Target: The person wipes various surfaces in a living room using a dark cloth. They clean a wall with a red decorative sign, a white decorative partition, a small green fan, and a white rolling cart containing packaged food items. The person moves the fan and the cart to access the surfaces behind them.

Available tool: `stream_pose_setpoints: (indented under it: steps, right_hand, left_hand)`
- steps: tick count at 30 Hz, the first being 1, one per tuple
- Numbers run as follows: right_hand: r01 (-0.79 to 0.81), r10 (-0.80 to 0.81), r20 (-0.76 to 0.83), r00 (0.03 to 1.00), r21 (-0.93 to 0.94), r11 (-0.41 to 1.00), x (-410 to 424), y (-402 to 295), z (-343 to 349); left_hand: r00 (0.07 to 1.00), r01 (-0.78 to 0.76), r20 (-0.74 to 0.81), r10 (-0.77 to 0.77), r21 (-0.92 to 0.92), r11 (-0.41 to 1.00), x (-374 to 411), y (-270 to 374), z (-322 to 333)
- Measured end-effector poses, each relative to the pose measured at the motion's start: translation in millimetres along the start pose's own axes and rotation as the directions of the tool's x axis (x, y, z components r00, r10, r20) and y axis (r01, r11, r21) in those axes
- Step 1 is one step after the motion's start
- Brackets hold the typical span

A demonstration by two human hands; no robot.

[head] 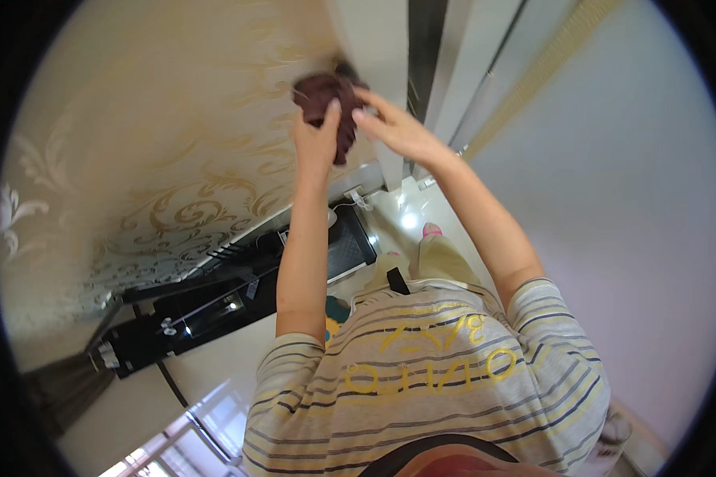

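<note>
A dark maroon cloth point(328, 98), bunched up and slightly blurred, is held out in front of a wall. My left hand point(316, 134) grips its lower left part, with the thumb lying over the fabric. At the cloth's right edge is my right hand point(391, 122), its fingers apart and the fingertips at or very near the fabric; whether they pinch it cannot be told. Behind the cloth, a small dark thing point(346, 70) shows at its upper right, too blurred to name.
Patterned wallpaper point(191, 155) covers the left wall. Below it runs a long black cabinet point(215, 322) with a television seen from above. A white plug with a cord point(358, 200) sits low on the wall. A door frame point(453, 77) and pale wall point(602, 208) stand at right.
</note>
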State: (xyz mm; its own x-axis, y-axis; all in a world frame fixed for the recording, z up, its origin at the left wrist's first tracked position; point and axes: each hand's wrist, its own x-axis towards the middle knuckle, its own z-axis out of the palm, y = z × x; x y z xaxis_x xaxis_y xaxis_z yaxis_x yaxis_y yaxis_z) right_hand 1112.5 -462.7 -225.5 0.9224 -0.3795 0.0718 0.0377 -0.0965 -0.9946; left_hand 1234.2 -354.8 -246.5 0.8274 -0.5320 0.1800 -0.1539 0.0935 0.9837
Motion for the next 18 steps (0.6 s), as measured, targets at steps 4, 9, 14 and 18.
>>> stream_pose_setpoints:
  steps: [4, 9, 14, 18]
  right_hand:
    - [-0.395, 0.408, -0.063, 0.911, 0.152, 0.906, -77, 70, 4]
    - [-0.345, 0.499, -0.127, 0.857, 0.579, 0.739, -141, 119, 11]
    - [-0.262, 0.475, -0.221, 0.852, 0.604, 0.752, -188, 132, 8]
    - [-0.114, 0.441, -0.647, 0.621, 0.482, 0.869, -223, 146, 30]
  left_hand:
    - [0.92, 0.351, 0.213, -0.328, -0.079, 0.933, -73, -71, 6]
    - [0.829, 0.487, 0.407, -0.383, -0.191, 0.852, -131, -69, 34]
    - [0.777, 0.324, 0.54, -0.324, 0.099, 0.941, -149, -94, 60]
    - [0.718, 0.304, 0.598, -0.355, 0.189, 0.934, -179, -110, 87]
